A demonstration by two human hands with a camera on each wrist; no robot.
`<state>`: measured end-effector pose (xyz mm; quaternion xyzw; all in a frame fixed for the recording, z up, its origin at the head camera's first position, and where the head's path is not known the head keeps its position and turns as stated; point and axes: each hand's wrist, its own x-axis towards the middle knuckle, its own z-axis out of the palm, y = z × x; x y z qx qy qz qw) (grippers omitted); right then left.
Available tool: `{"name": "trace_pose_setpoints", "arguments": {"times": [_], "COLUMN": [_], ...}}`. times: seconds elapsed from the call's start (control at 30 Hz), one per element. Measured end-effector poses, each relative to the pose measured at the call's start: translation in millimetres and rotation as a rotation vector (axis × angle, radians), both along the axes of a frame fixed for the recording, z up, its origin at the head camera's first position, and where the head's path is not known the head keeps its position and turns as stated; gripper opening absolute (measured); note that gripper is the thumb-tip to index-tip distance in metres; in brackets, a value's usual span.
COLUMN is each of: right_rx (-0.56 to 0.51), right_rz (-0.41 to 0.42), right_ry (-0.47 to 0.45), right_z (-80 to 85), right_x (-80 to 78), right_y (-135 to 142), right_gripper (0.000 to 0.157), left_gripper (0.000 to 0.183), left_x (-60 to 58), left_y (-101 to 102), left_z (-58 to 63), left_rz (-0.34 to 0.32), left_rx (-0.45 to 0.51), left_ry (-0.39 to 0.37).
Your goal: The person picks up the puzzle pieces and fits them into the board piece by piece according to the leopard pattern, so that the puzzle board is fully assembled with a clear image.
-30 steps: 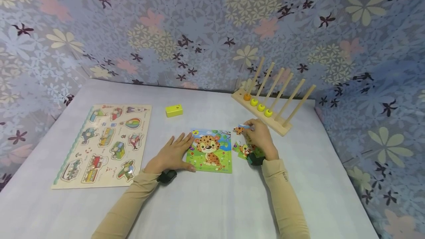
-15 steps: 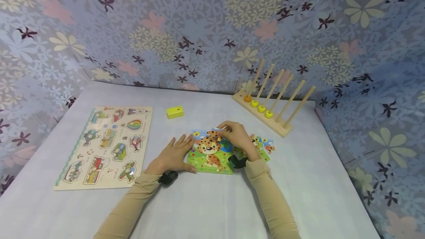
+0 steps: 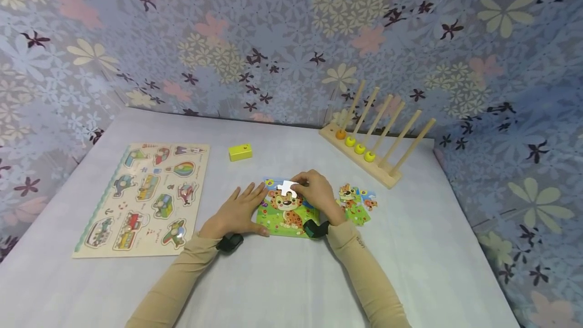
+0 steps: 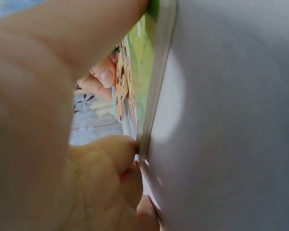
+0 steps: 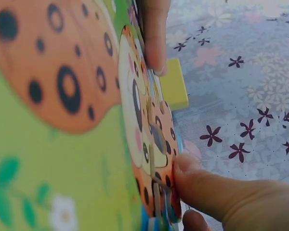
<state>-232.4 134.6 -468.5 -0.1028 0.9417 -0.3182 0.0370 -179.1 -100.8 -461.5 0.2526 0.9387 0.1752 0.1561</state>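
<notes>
Puzzle piece (image 3: 288,188) pinched over the leopard board (image 3: 272,222)

My right hand (image 3: 315,191) pinches it near the top edge; my left hand (image 3: 237,214), fingers spread and straight, touches the left edge; loose pieces (image 3: 357,212) lie on the table (image 3: 282,282) to the right.

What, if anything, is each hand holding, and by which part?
The right hand pinches a puzzle piece by its right side, seen from the head view. The left hand, fingers spread, merely rests against the leopard board.
</notes>
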Motion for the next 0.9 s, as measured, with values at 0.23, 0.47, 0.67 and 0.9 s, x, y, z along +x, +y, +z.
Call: {"name": "trace_pose_setpoints", "arguments": {"times": [0.23,0.47,0.67,0.9], "right_rx": [0.009,-0.007,-0.015,-0.226], "right_rz": [-0.021,-0.048,-0.057,0.004], "right_ry": [0.015,0.02,0.037,-0.02], "right_z": [-1.8,-4.4,-8.3,-10.6], "right_x": [-0.9,-0.2,-1.4,-6.5], "right_y": [-0.4,0.5,1.9,16.2], "right_gripper": [0.014,0.015,0.02,0.016], "left_gripper": [0.11,0.109,0.109,0.109], "left_x": [0.4,1.4,1.6,2.4], "left_y": [-0.2,-0.1,0.0,0.3], "left_z": [1.0,2.3,3.9,3.6], "left_rz": [-0.002,-0.001,0.001,0.004], "left_rx": [0.001,0.002,0.004,0.009], "left_ry": [0.007,0.009,0.004,0.0]}}
